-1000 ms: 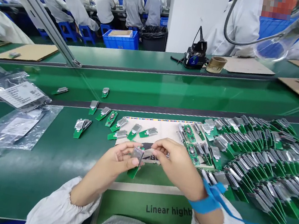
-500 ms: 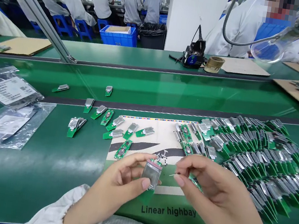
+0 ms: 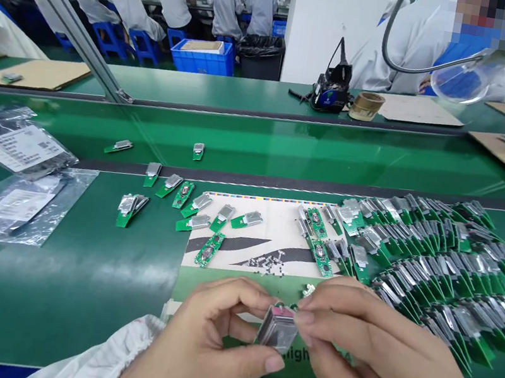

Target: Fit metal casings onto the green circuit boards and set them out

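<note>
My left hand [image 3: 219, 337] is closed around a small circuit board with a flat silver battery [image 3: 278, 330], holding it by its sides over a printed sheet [image 3: 273, 208]. A pink strip runs along the battery's top edge, tilted toward me. At the upper right corner of that board, my right hand [image 3: 365, 354] has its thumb and fingertips pinched together; what sits between them is hidden. Just beyond the hands lies a scatter of tiny pale parts [image 3: 267, 261] on the sheet. Several loose circuit boards [image 3: 210, 249] lie around it.
Dense rows of boards with silver batteries [image 3: 457, 285] fill the right side. Clear plastic bags [image 3: 20, 203] lie at left. Beyond a green conveyor belt [image 3: 264, 146] stand a tape roll [image 3: 366, 106] and a black device [image 3: 330, 89]. Co-workers in white [image 3: 227, 0] sit farther back.
Both hands have come closer together, and my right fingertips now meet the board's corner. The thin pale piece seen at them earlier is hidden. Boards on the belt have shifted right.
</note>
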Action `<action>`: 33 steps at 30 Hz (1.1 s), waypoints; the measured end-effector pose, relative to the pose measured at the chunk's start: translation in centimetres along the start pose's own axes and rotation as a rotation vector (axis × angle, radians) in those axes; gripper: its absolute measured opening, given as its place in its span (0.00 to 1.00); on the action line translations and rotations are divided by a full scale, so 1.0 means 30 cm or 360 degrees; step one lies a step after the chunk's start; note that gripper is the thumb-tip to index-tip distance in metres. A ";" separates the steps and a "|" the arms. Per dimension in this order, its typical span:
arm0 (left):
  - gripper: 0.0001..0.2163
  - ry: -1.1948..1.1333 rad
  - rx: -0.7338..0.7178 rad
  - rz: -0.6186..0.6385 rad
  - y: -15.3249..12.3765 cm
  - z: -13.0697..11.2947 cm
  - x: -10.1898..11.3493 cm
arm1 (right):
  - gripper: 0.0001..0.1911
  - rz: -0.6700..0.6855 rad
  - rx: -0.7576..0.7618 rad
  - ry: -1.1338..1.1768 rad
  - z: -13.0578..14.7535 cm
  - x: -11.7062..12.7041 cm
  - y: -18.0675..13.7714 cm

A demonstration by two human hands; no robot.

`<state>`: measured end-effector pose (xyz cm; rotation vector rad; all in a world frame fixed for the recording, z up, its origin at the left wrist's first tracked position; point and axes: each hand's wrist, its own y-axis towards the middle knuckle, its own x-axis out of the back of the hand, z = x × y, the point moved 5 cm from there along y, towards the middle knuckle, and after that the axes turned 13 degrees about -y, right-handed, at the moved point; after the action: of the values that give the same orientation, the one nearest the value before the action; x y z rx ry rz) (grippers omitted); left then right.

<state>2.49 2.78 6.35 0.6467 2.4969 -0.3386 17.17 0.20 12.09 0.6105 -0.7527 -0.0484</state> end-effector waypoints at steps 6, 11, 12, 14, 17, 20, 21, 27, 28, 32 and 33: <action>0.18 0.0064 -0.0008 -0.0023 -0.006 -0.013 -0.001 | 0.17 -0.0128 -0.0017 0.0083 0.008 -0.012 -0.012; 0.18 0.0016 -0.0006 -0.0013 -0.005 -0.013 -0.004 | 0.19 -0.0119 -0.0026 0.0055 0.006 -0.019 -0.026; 0.17 0.0008 -0.0012 -0.0015 -0.004 -0.013 -0.004 | 0.19 -0.0141 -0.0048 0.0051 0.003 -0.019 -0.032; 0.17 0.0008 -0.0014 -0.0028 -0.004 -0.012 -0.003 | 0.20 -0.0154 -0.0095 0.0051 -0.002 -0.021 -0.043; 0.18 0.0024 -0.0016 -0.0009 -0.005 -0.010 -0.001 | 0.23 -0.0119 -0.0123 0.0045 -0.002 -0.024 -0.050; 0.20 0.0048 -0.0038 0.0032 -0.007 -0.011 -0.001 | 0.20 -0.0102 -0.0042 0.0023 0.006 -0.021 -0.035; 0.21 0.0058 -0.0049 0.0042 -0.007 -0.012 -0.001 | 0.18 -0.0095 -0.0013 0.0025 0.007 -0.020 -0.026; 0.23 0.0159 -0.0113 0.0025 -0.009 -0.016 0.006 | 0.13 -0.0036 -0.0139 0.0126 -0.018 -0.026 0.019; 0.22 0.0191 -0.0123 0.0018 -0.010 -0.017 0.008 | 0.13 -0.0020 -0.0152 0.0147 -0.020 -0.030 0.019; 0.21 0.0266 -0.0115 0.0009 -0.011 -0.015 0.012 | 0.17 -0.0119 -0.0260 0.0343 -0.029 -0.036 -0.009; 0.19 0.0273 -0.0102 0.0002 -0.010 -0.013 0.013 | 0.19 -0.0146 -0.0305 0.0402 -0.034 -0.037 -0.018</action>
<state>1.88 2.80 6.50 0.6771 2.6581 -0.2095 17.12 0.54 10.51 0.4574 -0.4683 -0.1243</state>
